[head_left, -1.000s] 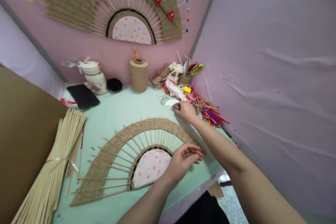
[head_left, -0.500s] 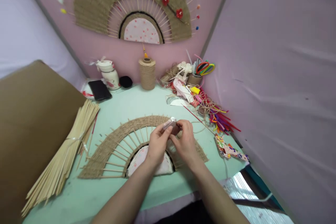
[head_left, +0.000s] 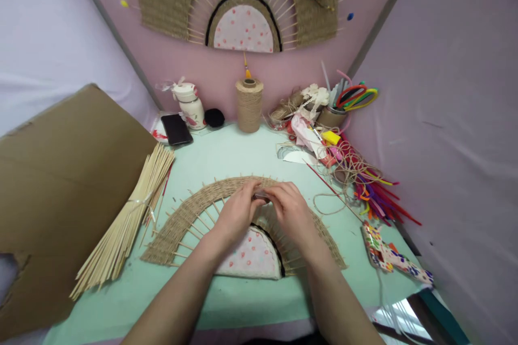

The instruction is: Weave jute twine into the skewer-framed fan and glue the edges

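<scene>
Jute-woven fan (head_left: 178, 221) is laid flat on the mint table (head_left: 226, 156); above its arc a small object (head_left: 262, 194) is pinched between left hand (head_left: 237, 214) and right hand (head_left: 292, 214), seemingly for steadiness.

Stick bundle (head_left: 125, 232) left of woven fan (head_left: 182, 215); twine spool (head_left: 249, 105) behind.
</scene>
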### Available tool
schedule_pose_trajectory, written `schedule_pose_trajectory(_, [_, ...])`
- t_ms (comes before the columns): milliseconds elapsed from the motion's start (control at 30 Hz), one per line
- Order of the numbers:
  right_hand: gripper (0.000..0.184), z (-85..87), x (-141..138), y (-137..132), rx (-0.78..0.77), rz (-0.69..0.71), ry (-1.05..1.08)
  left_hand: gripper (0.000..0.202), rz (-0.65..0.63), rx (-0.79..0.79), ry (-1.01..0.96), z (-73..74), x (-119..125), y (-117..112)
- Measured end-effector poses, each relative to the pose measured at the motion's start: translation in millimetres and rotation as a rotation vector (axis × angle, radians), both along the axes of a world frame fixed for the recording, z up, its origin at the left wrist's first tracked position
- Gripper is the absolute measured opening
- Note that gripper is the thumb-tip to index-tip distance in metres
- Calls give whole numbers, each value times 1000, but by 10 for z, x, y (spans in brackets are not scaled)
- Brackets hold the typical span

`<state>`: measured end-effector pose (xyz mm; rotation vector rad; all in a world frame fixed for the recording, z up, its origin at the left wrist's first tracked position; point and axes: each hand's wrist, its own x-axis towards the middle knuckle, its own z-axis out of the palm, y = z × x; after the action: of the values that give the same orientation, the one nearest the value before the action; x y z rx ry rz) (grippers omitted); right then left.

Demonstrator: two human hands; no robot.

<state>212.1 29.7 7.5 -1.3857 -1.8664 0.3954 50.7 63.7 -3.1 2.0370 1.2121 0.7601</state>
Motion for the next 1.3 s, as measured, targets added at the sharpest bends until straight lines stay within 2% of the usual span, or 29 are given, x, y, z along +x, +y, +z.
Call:
schedule_pose_trajectory(67, [18, -14, 8, -4, -9, -32, -15, 34, 13, 33, 47, -33, -8, -1])
schedule_pose_trajectory(200, [13, -13, 33, -32, -81, -4, 50, 23, -10, 146, 40, -68, -49, -36])
schedule_pose_trajectory(333, [13, -47, 29, -43, -149, -99, 194, 16, 154, 284, -18, -40, -62, -96])
schedule_pose_trajectory(400, [15, -73, 8, -42, -198, -130, 223, 14, 168, 204, -19, -13, -48, -117])
schedule_pose_trajectory(500, [17, -96, -37, -39, -294, -111, 248, 32, 54, -48, 4, 24, -22, -126])
schedule_pose_trajectory(600, [18, -89, -64, -36, -377, -71, 288, 38, -6, -178, 26, 52, -19, -115])
schedule_pose_trajectory(767, [22, -61, -13, -53, -563, -4, 400, 34, -191, -252, 28, 111, -80, -81])
schedule_pose_trajectory(933, [18, -29, 46, -75, -736, 7, 530, 31, -279, -273, -11, 162, -131, -70])
schedule_pose_trajectory(1033, [19, -20, 45, -66, -769, 22, 640, 30, -297, -226, -38, 174, -143, -66])
schedule_pose_trajectory(1133, [23, -44, 24, -65, -740, 33, 720, 31, -278, -212, -84, 177, -153, -61])
schedule_pose_trajectory(1300, [30, -96, -46, -120, -745, 76, 880, 33, -251, -295, -196, 194, -172, -54])
